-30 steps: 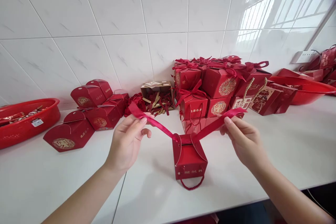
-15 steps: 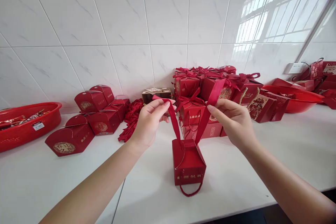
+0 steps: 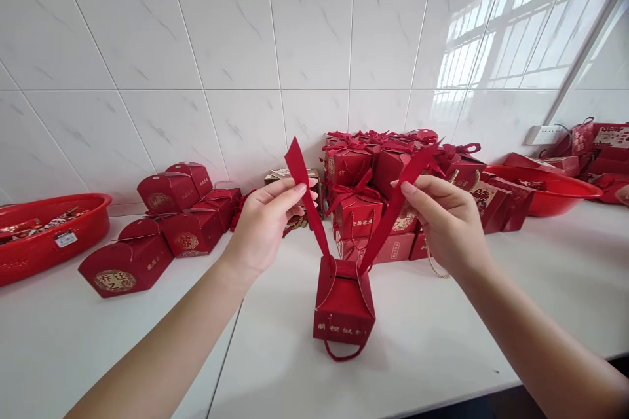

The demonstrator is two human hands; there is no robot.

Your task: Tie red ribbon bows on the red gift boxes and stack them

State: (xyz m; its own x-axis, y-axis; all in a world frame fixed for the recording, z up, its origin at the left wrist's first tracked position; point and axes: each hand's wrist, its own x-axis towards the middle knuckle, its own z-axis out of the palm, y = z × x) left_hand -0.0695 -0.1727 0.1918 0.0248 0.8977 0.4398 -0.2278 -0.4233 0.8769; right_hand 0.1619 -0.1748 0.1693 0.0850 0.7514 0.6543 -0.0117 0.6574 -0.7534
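Observation:
A small red gift box (image 3: 343, 306) with gold lettering and a cord handle stands on the white counter (image 3: 442, 340) in front of me. A red ribbon (image 3: 314, 219) runs through its top and rises in a V. My left hand (image 3: 263, 226) pinches the left ribbon end above the box. My right hand (image 3: 442, 222) pinches the right ribbon end (image 3: 393, 209). Both hands hover above the box, a little apart from each other.
A stack of finished red boxes with bows (image 3: 378, 190) stands behind against the tiled wall. Several rounded-top red boxes (image 3: 162, 229) lie at the left beside a red basket (image 3: 49, 236). A red basin (image 3: 550, 190) sits at the right. The counter's front edge runs below the box.
Both hands moved from spread wide and low to close together and higher, pulling the ribbon ends upward into a V. The box shifted slightly left and tilted.

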